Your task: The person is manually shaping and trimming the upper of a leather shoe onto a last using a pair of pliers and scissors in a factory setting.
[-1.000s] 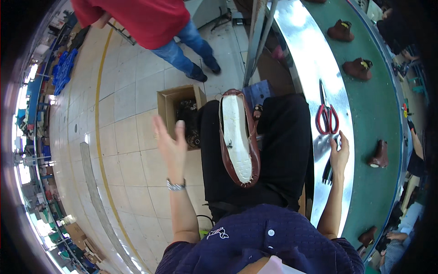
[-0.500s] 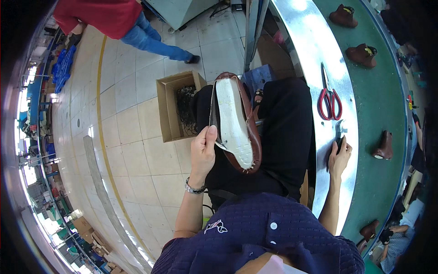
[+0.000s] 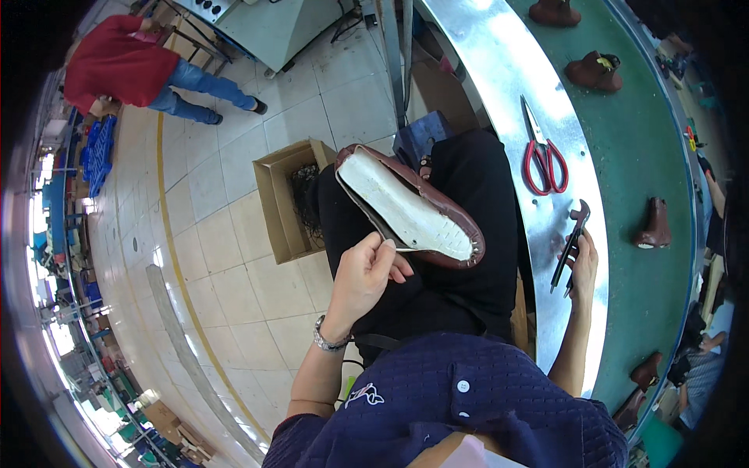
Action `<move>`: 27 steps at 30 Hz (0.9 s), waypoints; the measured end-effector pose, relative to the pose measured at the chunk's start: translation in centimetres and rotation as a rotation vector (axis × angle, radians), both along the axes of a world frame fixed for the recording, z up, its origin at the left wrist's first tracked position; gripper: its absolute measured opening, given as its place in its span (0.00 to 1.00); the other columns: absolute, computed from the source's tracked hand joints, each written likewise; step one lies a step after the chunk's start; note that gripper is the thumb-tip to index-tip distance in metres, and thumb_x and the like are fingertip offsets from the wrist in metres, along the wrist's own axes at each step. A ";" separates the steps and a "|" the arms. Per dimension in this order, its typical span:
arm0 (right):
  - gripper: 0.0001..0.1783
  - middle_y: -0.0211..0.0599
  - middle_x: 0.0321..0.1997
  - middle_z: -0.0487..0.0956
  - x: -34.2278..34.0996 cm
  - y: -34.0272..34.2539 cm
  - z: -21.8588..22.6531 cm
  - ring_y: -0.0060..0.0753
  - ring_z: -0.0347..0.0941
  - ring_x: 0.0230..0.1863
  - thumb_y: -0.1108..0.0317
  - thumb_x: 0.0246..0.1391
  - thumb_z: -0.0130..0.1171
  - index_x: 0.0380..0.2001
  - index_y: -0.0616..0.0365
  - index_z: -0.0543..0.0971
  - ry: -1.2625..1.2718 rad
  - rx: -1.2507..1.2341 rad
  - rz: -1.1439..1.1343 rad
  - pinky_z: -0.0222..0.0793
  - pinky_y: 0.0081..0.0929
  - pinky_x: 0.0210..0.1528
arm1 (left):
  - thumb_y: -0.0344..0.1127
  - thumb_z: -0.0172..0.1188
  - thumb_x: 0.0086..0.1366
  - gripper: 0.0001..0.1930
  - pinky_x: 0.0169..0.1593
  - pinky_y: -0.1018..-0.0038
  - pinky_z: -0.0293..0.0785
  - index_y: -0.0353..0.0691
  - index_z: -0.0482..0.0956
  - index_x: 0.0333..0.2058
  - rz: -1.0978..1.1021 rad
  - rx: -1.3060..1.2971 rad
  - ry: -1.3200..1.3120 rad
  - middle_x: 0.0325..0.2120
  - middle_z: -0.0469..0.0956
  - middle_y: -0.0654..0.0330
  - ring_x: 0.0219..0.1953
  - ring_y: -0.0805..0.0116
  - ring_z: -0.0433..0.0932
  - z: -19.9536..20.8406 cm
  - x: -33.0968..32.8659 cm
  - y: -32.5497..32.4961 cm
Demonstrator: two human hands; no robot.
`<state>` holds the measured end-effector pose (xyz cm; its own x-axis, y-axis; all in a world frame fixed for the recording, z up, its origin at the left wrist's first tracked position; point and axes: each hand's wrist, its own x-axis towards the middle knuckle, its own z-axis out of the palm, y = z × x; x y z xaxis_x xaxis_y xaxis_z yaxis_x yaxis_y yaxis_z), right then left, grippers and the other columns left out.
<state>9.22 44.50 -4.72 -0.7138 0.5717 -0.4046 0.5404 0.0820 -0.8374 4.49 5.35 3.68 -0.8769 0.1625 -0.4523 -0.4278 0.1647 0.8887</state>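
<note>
A brown leather shoe upper (image 3: 456,208) lies sole side up across my lap, slanting from upper left to lower right. Its white insole (image 3: 406,201) faces up, and small marks run along the end at lower right. My left hand (image 3: 365,273) is closed on the loose near edge of the upper, pinching it between thumb and fingers. Over the metal bench strip at right, my right hand (image 3: 583,264) has its fingers round the handles of black pincers (image 3: 572,238) with a curved head. Red-handled scissors (image 3: 544,165) lie just beyond the pincers.
Beside my left knee an open cardboard box (image 3: 275,210) contains dark stringy scraps. Several brown boots, one of them a nearby boot (image 3: 654,224), stand on the green belt (image 3: 616,312) past the metal strip (image 3: 499,70). A person in red (image 3: 125,62) is at far left.
My right hand has lifted the pincers off the metal strip. The shoe has turned on my lap, its far end swinging left, with my left hand still on its edge. The person in red moved left.
</note>
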 end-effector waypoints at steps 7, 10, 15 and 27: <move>0.27 0.40 0.40 0.78 -0.6 0.5 -0.4 0.28 0.77 0.35 0.58 0.69 0.41 0.63 0.67 0.64 0.019 -0.036 0.031 0.77 0.27 0.37 | 0.31 0.54 0.69 0.07 0.34 0.80 0.75 0.33 0.77 0.35 -0.421 0.255 -0.109 0.23 0.80 0.61 0.28 0.76 0.79 2.4 -0.4 3.0; 0.28 0.40 0.40 0.78 -0.8 0.5 0.1 0.26 0.76 0.35 0.57 0.68 0.42 0.62 0.67 0.64 0.039 -0.045 0.014 0.78 0.28 0.36 | 0.30 0.64 0.59 0.19 0.45 0.73 0.75 0.37 0.75 0.50 -0.805 -0.090 0.439 0.44 0.78 0.53 0.43 0.64 0.79 2.9 -0.6 3.9; 0.26 0.39 0.40 0.78 -0.6 0.7 0.7 0.25 0.75 0.35 0.58 0.68 0.44 0.62 0.65 0.66 0.111 -0.057 -0.031 0.77 0.25 0.35 | 0.36 0.72 0.46 0.41 0.69 0.51 0.49 0.47 0.67 0.62 -0.847 -0.523 1.048 0.67 0.56 0.53 0.70 0.50 0.51 4.1 -5.1 7.6; 0.29 0.31 0.37 0.77 -2.6 -1.8 6.4 0.20 0.73 0.37 0.72 0.61 0.53 0.65 0.59 0.62 0.277 -0.541 -0.114 0.67 0.13 0.42 | 0.46 0.55 0.67 0.15 0.39 0.63 0.74 0.44 0.81 0.45 -0.955 -0.359 0.814 0.34 0.81 0.49 0.36 0.52 0.80 -0.1 -18.6 5.0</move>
